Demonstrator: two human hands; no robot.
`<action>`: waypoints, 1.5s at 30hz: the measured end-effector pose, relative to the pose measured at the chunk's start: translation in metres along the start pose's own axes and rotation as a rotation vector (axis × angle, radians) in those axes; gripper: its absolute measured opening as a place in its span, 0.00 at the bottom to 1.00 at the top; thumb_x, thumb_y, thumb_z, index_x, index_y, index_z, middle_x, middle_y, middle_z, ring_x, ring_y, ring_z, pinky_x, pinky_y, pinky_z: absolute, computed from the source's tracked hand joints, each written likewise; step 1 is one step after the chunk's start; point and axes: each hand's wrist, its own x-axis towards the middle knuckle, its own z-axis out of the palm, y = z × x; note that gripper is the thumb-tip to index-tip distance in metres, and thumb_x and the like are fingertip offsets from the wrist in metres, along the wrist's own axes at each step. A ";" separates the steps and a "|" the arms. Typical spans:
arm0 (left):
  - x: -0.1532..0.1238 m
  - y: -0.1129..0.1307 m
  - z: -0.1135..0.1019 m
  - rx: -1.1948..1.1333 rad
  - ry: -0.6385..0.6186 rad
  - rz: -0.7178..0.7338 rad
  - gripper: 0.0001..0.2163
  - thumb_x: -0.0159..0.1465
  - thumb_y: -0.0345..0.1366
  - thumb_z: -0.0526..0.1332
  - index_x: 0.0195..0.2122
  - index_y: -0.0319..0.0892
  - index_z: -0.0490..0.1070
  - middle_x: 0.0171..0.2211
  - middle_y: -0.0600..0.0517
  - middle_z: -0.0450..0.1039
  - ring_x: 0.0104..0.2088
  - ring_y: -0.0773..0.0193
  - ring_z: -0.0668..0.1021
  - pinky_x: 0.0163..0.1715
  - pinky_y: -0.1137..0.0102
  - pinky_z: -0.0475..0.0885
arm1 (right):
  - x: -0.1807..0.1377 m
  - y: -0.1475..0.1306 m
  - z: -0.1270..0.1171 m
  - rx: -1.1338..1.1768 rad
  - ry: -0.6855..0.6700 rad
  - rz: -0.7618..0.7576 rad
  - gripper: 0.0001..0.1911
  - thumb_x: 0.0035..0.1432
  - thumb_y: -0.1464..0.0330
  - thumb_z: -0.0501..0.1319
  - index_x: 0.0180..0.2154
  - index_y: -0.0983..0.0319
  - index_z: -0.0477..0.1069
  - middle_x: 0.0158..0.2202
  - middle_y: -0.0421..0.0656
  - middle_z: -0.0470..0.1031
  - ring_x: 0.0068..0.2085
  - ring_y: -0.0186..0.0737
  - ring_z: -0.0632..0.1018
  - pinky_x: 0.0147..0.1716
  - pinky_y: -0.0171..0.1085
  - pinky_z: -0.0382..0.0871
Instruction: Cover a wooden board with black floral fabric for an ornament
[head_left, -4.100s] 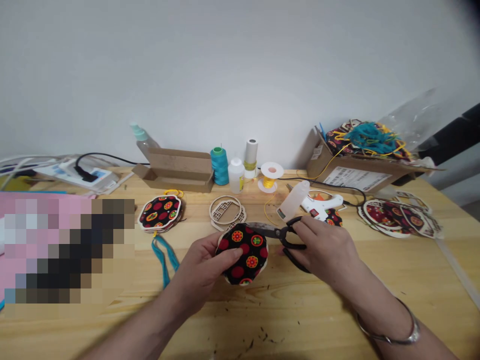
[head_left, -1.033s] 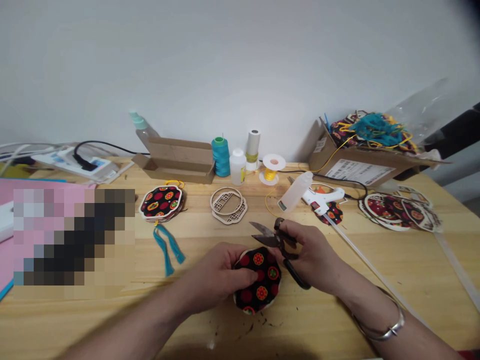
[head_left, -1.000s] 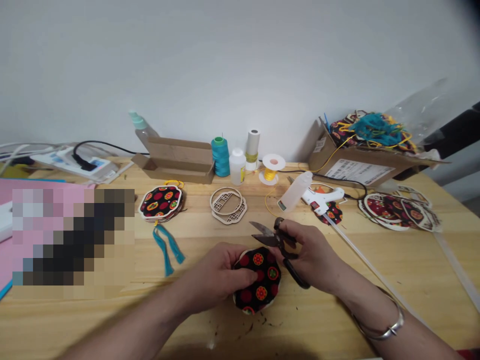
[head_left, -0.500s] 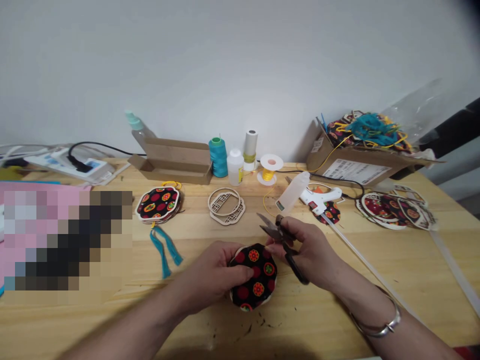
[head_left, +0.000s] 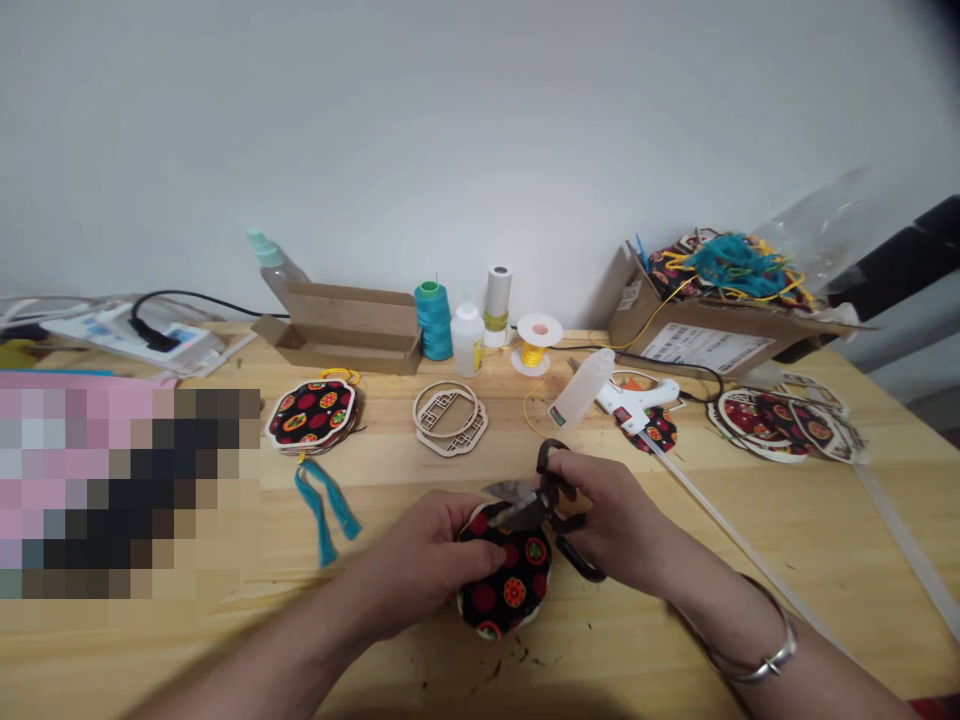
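Observation:
A scalloped piece covered in black fabric with red and orange flower prints is gripped by my left hand, thumb on top of the cloth. Black-handled scissors are in my right hand, fingers through the loops. Their blades are parted at the upper edge of the piece, one blade lying over the fabric. A pale rim shows along the piece's lower right edge. Dark scraps lie on the wooden table below my hands.
Behind stand an open cardboard box, teal thread, a bottle and a yellow cord spool. Wooden frames lie mid-table. A glue gun and a full carton are right; a tasselled ornament is left.
The scissors have swung left and down, from beside the fabric piece to its upper edge, with the blades wider apart. My left hand keeps its hold on the piece.

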 end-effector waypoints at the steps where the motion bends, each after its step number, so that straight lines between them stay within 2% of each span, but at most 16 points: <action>1: 0.000 0.000 0.000 0.008 -0.002 0.002 0.08 0.55 0.30 0.59 0.33 0.39 0.77 0.29 0.51 0.78 0.26 0.66 0.75 0.27 0.73 0.67 | 0.000 0.000 0.000 -0.007 -0.003 -0.002 0.10 0.45 0.78 0.58 0.25 0.60 0.59 0.23 0.33 0.62 0.25 0.29 0.62 0.23 0.28 0.54; 7: 0.000 -0.001 -0.001 0.025 0.006 0.039 0.07 0.55 0.31 0.60 0.33 0.38 0.76 0.25 0.51 0.76 0.32 0.62 0.76 0.33 0.71 0.68 | 0.000 -0.001 -0.001 -0.071 -0.027 -0.047 0.10 0.42 0.81 0.55 0.25 0.61 0.60 0.23 0.34 0.63 0.25 0.29 0.63 0.24 0.29 0.54; 16: 0.000 0.000 -0.001 -0.032 -0.004 -0.025 0.07 0.55 0.31 0.60 0.33 0.37 0.77 0.27 0.50 0.78 0.24 0.68 0.75 0.23 0.76 0.66 | 0.000 0.007 0.002 -0.035 0.068 0.009 0.08 0.44 0.79 0.56 0.27 0.60 0.61 0.23 0.34 0.63 0.24 0.30 0.62 0.23 0.29 0.55; 19: 0.000 0.000 0.000 -0.044 0.041 -0.029 0.08 0.54 0.31 0.61 0.34 0.37 0.76 0.27 0.49 0.79 0.23 0.68 0.75 0.23 0.76 0.67 | 0.000 0.012 0.004 -0.031 0.114 0.075 0.08 0.46 0.77 0.57 0.28 0.60 0.62 0.24 0.35 0.64 0.25 0.30 0.62 0.23 0.29 0.55; 22: -0.001 0.002 0.000 -0.037 0.076 -0.037 0.07 0.54 0.32 0.61 0.32 0.36 0.76 0.28 0.48 0.79 0.23 0.68 0.76 0.22 0.77 0.66 | 0.001 0.014 0.004 0.019 0.107 0.120 0.05 0.49 0.72 0.59 0.29 0.60 0.63 0.24 0.36 0.64 0.26 0.32 0.63 0.24 0.30 0.56; 26: -0.001 0.005 -0.002 -0.071 0.109 -0.010 0.11 0.53 0.33 0.63 0.37 0.36 0.76 0.30 0.47 0.80 0.26 0.64 0.78 0.25 0.73 0.69 | 0.001 0.007 -0.002 0.040 0.088 0.151 0.10 0.50 0.66 0.61 0.26 0.60 0.59 0.22 0.35 0.59 0.24 0.31 0.60 0.22 0.30 0.55; 30: -0.002 0.009 -0.007 -0.139 0.194 -0.040 0.14 0.51 0.35 0.66 0.39 0.36 0.75 0.29 0.46 0.80 0.30 0.57 0.79 0.29 0.68 0.72 | 0.000 0.001 -0.008 0.000 0.074 0.159 0.11 0.49 0.67 0.61 0.27 0.60 0.58 0.24 0.34 0.60 0.25 0.31 0.60 0.22 0.30 0.56; 33: -0.002 0.012 -0.010 -0.193 0.241 0.017 0.12 0.50 0.33 0.66 0.37 0.37 0.75 0.30 0.47 0.80 0.31 0.57 0.80 0.33 0.66 0.73 | 0.000 0.002 -0.010 0.007 0.044 0.165 0.10 0.49 0.67 0.61 0.27 0.60 0.58 0.23 0.34 0.59 0.25 0.31 0.59 0.22 0.30 0.55; 35: -0.002 0.012 -0.011 -0.209 0.267 0.065 0.11 0.50 0.31 0.66 0.37 0.38 0.75 0.30 0.48 0.80 0.31 0.58 0.80 0.35 0.65 0.73 | 0.000 0.003 -0.009 0.064 0.040 0.198 0.12 0.47 0.67 0.63 0.26 0.60 0.59 0.23 0.34 0.59 0.25 0.30 0.59 0.22 0.30 0.54; 38: -0.002 0.011 -0.011 -0.208 0.259 0.044 0.13 0.50 0.32 0.66 0.39 0.38 0.74 0.29 0.49 0.80 0.31 0.57 0.80 0.34 0.65 0.73 | 0.002 0.005 -0.006 0.254 0.023 0.275 0.14 0.43 0.65 0.67 0.29 0.61 0.63 0.24 0.34 0.61 0.25 0.30 0.62 0.23 0.30 0.56; 42: -0.002 0.009 -0.008 -0.116 0.152 0.004 0.14 0.51 0.33 0.64 0.40 0.36 0.74 0.31 0.45 0.79 0.31 0.57 0.79 0.30 0.67 0.72 | 0.004 0.006 0.001 0.574 -0.050 0.345 0.18 0.40 0.61 0.69 0.30 0.62 0.66 0.24 0.35 0.64 0.25 0.30 0.65 0.24 0.32 0.60; 45: -0.003 0.007 -0.007 -0.027 0.065 -0.005 0.11 0.52 0.33 0.63 0.37 0.36 0.75 0.31 0.46 0.79 0.29 0.60 0.79 0.29 0.70 0.71 | 0.003 0.007 0.004 0.648 -0.100 0.359 0.19 0.40 0.60 0.69 0.29 0.62 0.64 0.26 0.37 0.67 0.26 0.32 0.68 0.26 0.32 0.63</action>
